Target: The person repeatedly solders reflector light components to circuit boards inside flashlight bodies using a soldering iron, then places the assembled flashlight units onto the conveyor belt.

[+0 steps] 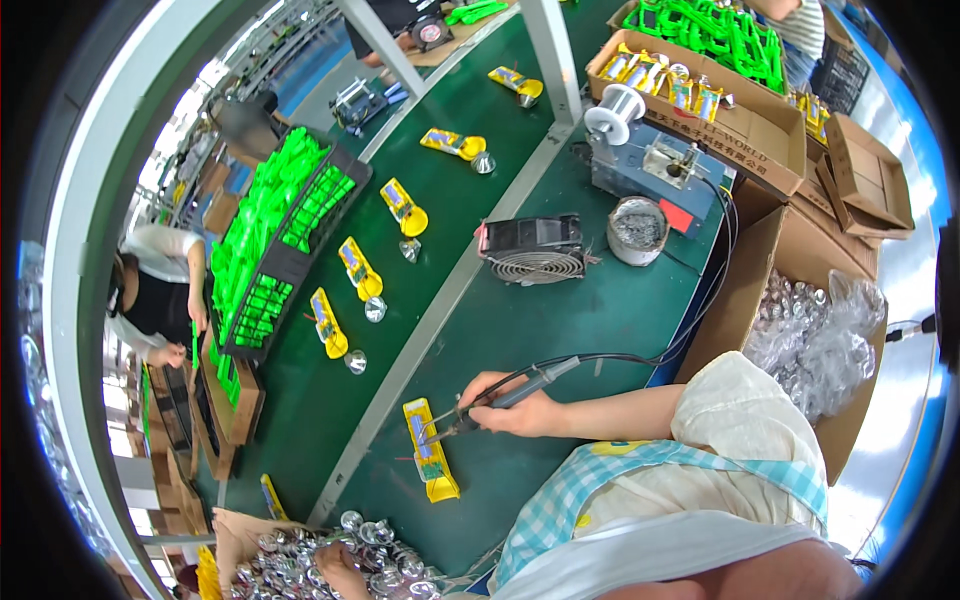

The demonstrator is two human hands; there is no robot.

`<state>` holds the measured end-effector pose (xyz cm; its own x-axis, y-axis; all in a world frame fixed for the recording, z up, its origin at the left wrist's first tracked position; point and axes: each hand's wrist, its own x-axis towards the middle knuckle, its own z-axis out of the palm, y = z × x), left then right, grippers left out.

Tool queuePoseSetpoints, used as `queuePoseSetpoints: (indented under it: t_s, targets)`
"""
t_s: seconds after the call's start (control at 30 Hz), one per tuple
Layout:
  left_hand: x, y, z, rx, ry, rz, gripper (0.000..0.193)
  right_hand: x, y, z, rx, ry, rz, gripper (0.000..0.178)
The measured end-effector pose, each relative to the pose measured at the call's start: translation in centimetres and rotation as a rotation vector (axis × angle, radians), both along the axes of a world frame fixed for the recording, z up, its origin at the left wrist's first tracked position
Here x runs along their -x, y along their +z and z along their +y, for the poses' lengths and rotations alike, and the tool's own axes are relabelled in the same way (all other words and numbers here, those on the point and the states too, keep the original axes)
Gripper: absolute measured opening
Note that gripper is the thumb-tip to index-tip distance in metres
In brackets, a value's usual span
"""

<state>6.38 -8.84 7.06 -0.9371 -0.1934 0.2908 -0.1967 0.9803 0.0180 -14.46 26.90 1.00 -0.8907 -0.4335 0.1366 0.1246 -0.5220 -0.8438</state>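
Here the right hand (520, 408) grips a soldering iron (500, 395), tip on the yellow board (430, 450); the left hand (340, 572) clutches silver reflectors (375, 560) near it. Lingering heat could scorch the board.

the person wears a cream short-sleeved top (745, 420) of thin, slightly crinkled fabric, loose at the shoulder. over it lies an apron (610, 500) in a blue-and-white check, with a small yellow patch near its upper edge. both forearms are bare, without watch, glove or bracelet.
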Motion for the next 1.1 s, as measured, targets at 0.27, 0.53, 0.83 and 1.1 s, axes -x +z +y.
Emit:
queuePoseSetpoints:
  t_s: [0.27,0.53,0.83,1.1]
  targets:
    - [-0.3,-2.0,-5.2,-0.104,-0.108,0.121,0.005,-0.1,0.1,0.1,0.005,0.067,0.054,0.015]
    - [-2.1,-3.3,-3.6,-0.249,0.133,0.143,0.005,-0.3,-0.2,0.4,-0.045,0.075,0.004,0.012]
    - [-1.2,-0.8,2.1,-0.611,0.432,0.263,0.008,-0.2,0.0,-1.1,-0.266,-0.080,-0.061,0.011]
    - [-0.9,-0.6,2.8,-0.870,0.343,0.620,0.005,0.0,-0.6,-1.4,-0.034,-0.029,-0.043,0.012]
